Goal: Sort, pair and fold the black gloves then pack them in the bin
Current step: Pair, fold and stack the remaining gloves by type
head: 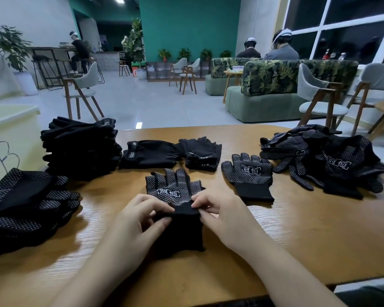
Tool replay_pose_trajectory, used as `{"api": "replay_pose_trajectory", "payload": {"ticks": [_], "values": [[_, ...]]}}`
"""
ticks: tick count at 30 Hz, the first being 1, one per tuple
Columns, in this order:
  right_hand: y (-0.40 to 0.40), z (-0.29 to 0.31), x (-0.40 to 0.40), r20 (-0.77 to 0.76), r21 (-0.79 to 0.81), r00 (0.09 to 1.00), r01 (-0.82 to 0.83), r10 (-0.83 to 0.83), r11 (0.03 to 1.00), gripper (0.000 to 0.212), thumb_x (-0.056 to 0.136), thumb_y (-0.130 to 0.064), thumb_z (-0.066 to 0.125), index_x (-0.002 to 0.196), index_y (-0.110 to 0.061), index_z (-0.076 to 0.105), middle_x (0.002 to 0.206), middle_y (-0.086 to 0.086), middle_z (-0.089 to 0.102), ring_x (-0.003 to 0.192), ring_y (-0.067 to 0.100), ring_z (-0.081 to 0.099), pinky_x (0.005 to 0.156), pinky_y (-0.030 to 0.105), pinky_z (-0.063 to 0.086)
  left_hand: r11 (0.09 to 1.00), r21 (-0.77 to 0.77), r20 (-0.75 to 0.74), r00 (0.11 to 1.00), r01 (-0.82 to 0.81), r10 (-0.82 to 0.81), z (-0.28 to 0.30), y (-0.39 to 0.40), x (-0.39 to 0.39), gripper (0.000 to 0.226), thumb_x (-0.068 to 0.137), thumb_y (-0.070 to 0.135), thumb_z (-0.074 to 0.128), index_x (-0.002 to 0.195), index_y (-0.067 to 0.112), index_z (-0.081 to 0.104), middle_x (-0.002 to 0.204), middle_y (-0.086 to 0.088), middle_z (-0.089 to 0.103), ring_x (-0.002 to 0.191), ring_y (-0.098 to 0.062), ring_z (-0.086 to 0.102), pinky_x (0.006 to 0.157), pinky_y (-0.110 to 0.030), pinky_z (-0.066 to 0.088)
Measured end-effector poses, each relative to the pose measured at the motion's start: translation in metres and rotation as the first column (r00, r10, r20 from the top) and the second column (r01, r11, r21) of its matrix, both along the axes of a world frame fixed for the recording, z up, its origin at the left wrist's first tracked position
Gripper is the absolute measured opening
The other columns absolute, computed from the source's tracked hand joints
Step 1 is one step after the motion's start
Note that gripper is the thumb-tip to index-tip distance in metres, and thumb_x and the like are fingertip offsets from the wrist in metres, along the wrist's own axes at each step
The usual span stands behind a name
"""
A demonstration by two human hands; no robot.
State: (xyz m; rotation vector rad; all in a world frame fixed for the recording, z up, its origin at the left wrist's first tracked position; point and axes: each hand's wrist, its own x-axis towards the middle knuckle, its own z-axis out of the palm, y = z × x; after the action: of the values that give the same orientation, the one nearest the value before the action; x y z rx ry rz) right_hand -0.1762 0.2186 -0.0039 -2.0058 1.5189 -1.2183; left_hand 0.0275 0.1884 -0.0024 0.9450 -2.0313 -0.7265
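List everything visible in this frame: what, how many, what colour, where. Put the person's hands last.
dotted glove in hand: one, black with white dots, table centre near edge.
flat dotted glove: one, same pattern, right of centre.
loose dotted pile: count unclear, black, far right.
stacked dotted gloves: count unclear, black, near left.
plain glove stack: count unclear, black, far left.
plain gloves with labels: two bundles, black, far centre.
table: one, wood.
bin: one, pale yellow, left of table, marked B.
left hand: pinches the glove's cuff.
right hand: pinches the same cuff.
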Motion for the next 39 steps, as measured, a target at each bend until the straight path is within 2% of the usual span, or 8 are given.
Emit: {"api": "replay_pose_trajectory", "payload": {"ticks": [5,13,21,26,29,33,36,39], "values": [[0.008,-0.007,-0.005,-0.094,-0.159,0.995,-0.001,-0.014,0.987,0.010,0.076,-0.012,0.062,0.082,-0.018,0.067,0.100,-0.009,0.066,0.098,-0.004,0.059,0.085,0.008,0.042,0.994,-0.107,0.167,0.986,0.031,-0.013,-0.003,0.005,0.009,0.018,0.068,0.047,0.064,0.085,0.041,0.060,0.105,0.023,0.054,0.099,0.001,0.056,0.081,-0.005,0.037],[0.013,-0.009,-0.010,-0.184,0.039,0.980,-0.069,0.075,0.997,0.017,0.077,-0.007,0.059,0.082,-0.022,0.064,0.099,-0.011,0.060,0.095,0.003,0.056,0.082,0.017,0.046,0.995,-0.074,0.254,0.966,0.074,-0.053,-0.009,0.006,0.022,0.025,0.066,0.062,0.055,0.081,0.042,0.058,0.112,0.030,0.047,0.105,0.007,0.051,0.085,-0.004,0.034],[0.017,-0.006,-0.008,-0.185,0.050,0.980,-0.061,0.069,0.997,0.025,0.079,-0.004,0.054,0.078,-0.025,0.068,0.096,-0.020,0.060,0.099,-0.001,0.055,0.084,0.009,0.040,0.993,-0.045,0.295,0.951,0.106,-0.089,-0.011,0.012,0.023,0.024,0.068,0.058,0.045,0.085,0.042,0.046,0.119,0.036,0.040,0.108,0.010,0.048,0.088,-0.009,0.036],[0.018,-0.003,-0.009,-0.163,0.075,0.984,-0.067,0.078,0.995,0.026,0.081,-0.002,0.054,0.079,-0.023,0.070,0.096,-0.019,0.061,0.098,0.000,0.056,0.084,0.015,0.044,0.988,-0.071,0.321,0.941,0.137,-0.108,-0.013,0.010,0.023,0.031,0.070,0.063,0.050,0.098,0.050,0.046,0.116,0.034,0.042,0.112,0.009,0.045,0.093,-0.007,0.032],[0.019,-0.002,-0.008,-0.143,0.081,0.986,-0.071,0.082,0.994,0.028,0.081,-0.001,0.054,0.080,-0.023,0.070,0.095,-0.016,0.063,0.097,0.002,0.058,0.083,0.018,0.046,0.984,-0.124,0.328,0.941,0.127,-0.080,-0.015,0.008,0.021,0.024,0.073,0.063,0.049,0.093,0.052,0.054,0.111,0.033,0.044,0.109,0.011,0.044,0.091,-0.002,0.027],[0.018,-0.002,-0.006,-0.108,0.062,0.990,-0.083,0.089,0.995,0.028,0.082,-0.007,0.052,0.088,-0.029,0.067,0.098,-0.015,0.064,0.096,0.006,0.060,0.080,0.022,0.049,0.977,-0.165,0.334,0.940,0.135,-0.074,-0.017,0.006,0.021,0.021,0.078,0.056,0.050,0.091,0.042,0.058,0.105,0.031,0.049,0.104,0.008,0.047,0.089,-0.005,0.031],[0.019,0.000,-0.005,-0.097,0.092,0.993,-0.056,0.065,0.994,0.032,0.088,-0.014,0.055,0.106,-0.040,0.059,0.110,-0.026,0.058,0.097,-0.002,0.055,0.082,0.007,0.041,0.982,-0.115,0.288,0.951,0.151,-0.112,-0.014,0.006,0.021,0.019,0.076,0.054,0.053,0.085,0.040,0.061,0.104,0.028,0.054,0.103,0.006,0.049,0.088,-0.006,0.033],[0.017,0.000,-0.006,-0.117,0.121,0.993,0.006,0.008,0.993,0.032,0.091,-0.022,0.056,0.121,-0.035,0.056,0.116,-0.032,0.052,0.103,-0.019,0.045,0.086,-0.002,0.030,0.982,-0.062,0.258,0.953,0.181,-0.159,-0.011,0.012,0.021,0.016,0.071,0.056,0.059,0.078,0.043,0.065,0.103,0.026,0.056,0.103,0.005,0.049,0.085,-0.005,0.033]]}}
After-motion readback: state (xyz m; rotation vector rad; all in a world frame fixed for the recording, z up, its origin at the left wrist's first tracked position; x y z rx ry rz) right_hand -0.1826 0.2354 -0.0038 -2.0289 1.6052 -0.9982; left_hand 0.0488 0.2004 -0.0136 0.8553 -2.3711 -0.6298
